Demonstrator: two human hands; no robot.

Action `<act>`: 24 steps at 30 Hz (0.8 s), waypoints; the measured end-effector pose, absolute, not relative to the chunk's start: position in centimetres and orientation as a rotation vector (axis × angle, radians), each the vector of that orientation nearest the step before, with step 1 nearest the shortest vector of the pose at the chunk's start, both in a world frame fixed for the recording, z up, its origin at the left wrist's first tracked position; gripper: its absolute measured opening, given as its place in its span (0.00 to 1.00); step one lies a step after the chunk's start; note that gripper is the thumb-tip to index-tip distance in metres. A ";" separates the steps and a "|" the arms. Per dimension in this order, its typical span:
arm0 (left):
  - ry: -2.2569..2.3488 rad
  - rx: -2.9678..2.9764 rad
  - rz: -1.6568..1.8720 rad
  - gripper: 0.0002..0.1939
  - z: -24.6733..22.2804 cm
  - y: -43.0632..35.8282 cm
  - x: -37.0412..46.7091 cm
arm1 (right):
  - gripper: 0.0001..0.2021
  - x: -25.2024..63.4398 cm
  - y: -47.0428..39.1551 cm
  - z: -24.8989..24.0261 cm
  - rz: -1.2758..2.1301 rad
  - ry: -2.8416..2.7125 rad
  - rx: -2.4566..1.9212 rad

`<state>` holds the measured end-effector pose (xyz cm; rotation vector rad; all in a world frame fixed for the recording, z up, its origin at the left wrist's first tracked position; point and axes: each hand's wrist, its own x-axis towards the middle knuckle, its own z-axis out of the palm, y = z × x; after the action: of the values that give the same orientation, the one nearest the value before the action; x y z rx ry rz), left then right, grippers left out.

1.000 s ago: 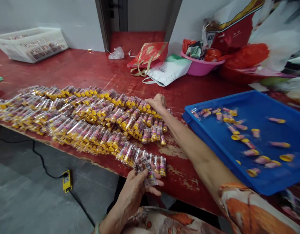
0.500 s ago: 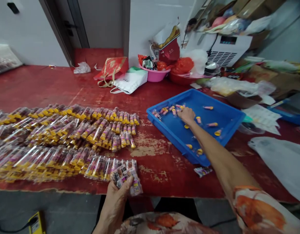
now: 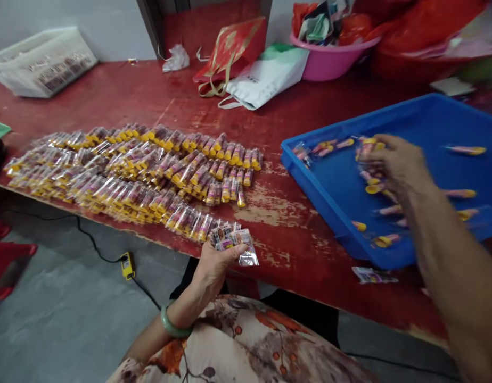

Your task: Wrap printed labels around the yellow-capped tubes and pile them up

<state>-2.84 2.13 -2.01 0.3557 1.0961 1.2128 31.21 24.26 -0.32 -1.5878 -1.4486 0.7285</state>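
My left hand (image 3: 217, 263), with a green bangle at the wrist, pinches several small printed plastic packets (image 3: 232, 243) near the table's front edge. Over the blue tray (image 3: 321, 205), my right hand (image 3: 400, 159) has its fingers closed on a pink-and-yellow tube (image 3: 368, 146); the hand is slightly blurred. More such tubes (image 3: 465, 150) lie scattered in the tray. To the left, long piled rows of clear-wrapped tubes with yellow ends (image 3: 150, 170) cover part of the red table, their right end close to my left hand.
A loose packet (image 3: 374, 275) lies in front of the tray. Behind are a red bag (image 3: 234, 50), a white bag (image 3: 265, 77) and a pink basin (image 3: 329, 61). A white basket (image 3: 62, 61) stands back left. A yellow device (image 3: 127, 266) with a cable lies on the floor.
The view has swung left and down. My right hand has lifted from the tray's floor with a tube in its fingers. My left hand still holds the packets.
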 end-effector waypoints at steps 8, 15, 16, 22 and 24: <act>1.130 0.371 1.306 0.18 -2.1 3.3 -0.3 | 0.20 20.3 3.8 0.9 1.518 -0.792 -1.032; 1.130 0.223 1.222 0.20 -1.7 2.8 0.3 | 0.17 15.7 -1.2 -2.5 1.399 -0.826 -0.910; 1.121 0.205 1.201 0.20 -1.7 2.7 0.5 | 0.16 15.5 -1.4 -2.6 1.335 -0.855 -0.938; 1.107 0.125 1.198 0.19 -0.7 2.2 1.2 | 0.14 14.3 -1.8 -2.3 1.026 -1.052 -0.990; 1.101 0.114 1.185 0.20 -0.5 2.2 1.2 | 0.14 14.0 -1.8 -2.4 0.920 -1.097 -0.993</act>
<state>1.19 2.17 -0.47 0.1141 1.1012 1.1855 14.03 -1.85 -2.41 -0.9932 -1.0970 0.9200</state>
